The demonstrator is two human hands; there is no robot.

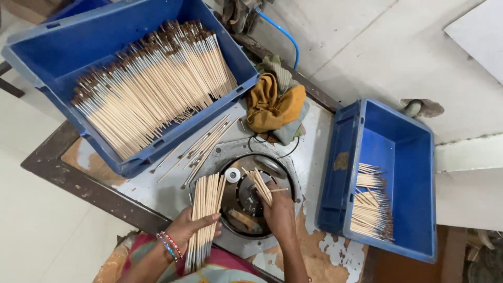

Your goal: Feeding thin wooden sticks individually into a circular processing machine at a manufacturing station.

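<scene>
1. Brushes [205, 220]: a thick bundle of thin, pale wooden brushes lies in the left hand [189, 229], low in the middle of the view and just left of the round machine. The bundle points away from the person.
2. The left hand is closed around the lower part of this bundle, fingers wrapped over it. Bead bangles [170, 245] sit on that wrist.
3. The right hand [279, 212] grips a smaller bunch of brushes [260, 184], fanned out and tilted, right over the round machine [251, 202] set into the table.
4. A few loose brushes [201, 149] lie on the worn table [157, 191] between the machine and the big bin.
5. The big blue bin [47, 63] at the upper left is packed with rows of brushes.
6. A second blue bin [414, 157] on the right holds a small pile of brushes along its near side.
7. A crumpled yellow and grey cloth [272, 105] rests between the two bins, beside a blue hose [285, 36].
</scene>
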